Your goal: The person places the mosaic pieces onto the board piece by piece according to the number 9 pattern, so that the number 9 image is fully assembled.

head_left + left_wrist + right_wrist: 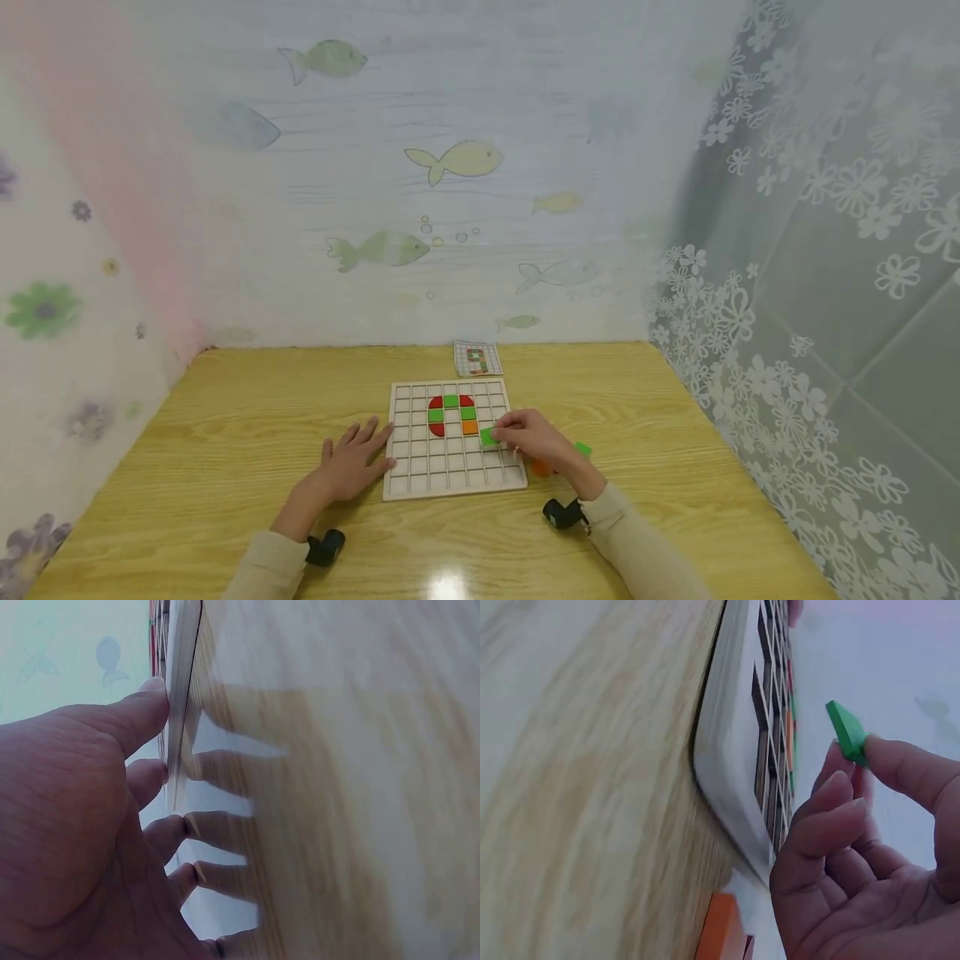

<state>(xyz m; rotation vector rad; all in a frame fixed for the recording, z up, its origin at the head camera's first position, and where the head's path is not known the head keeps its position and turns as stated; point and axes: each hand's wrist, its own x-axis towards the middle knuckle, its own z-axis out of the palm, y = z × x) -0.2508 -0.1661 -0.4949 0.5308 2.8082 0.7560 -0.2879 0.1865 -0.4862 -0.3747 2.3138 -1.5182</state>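
Observation:
A white grid board [450, 479] lies on the table, with red, green and orange tiles set in an arch in its upper middle. Over the board's right side, my right hand [536, 437] pinches a green square tile [489, 437] between thumb and fingertips. The right wrist view shows this green tile [846, 733] tilted and held above the grid. My left hand [352, 462] rests on the table with fingers spread, its thumb and index fingertips at the board's left edge. In the left wrist view the thumb [142, 712] touches the board's side [180, 682].
Behind the board lies a small pattern card [477, 358] with a coloured figure on a grid. Loose tiles, among them an orange one [541, 468] and a green one [583, 449], lie right of the board, partly behind the right hand. Walls [450, 300] enclose the table's back and sides.

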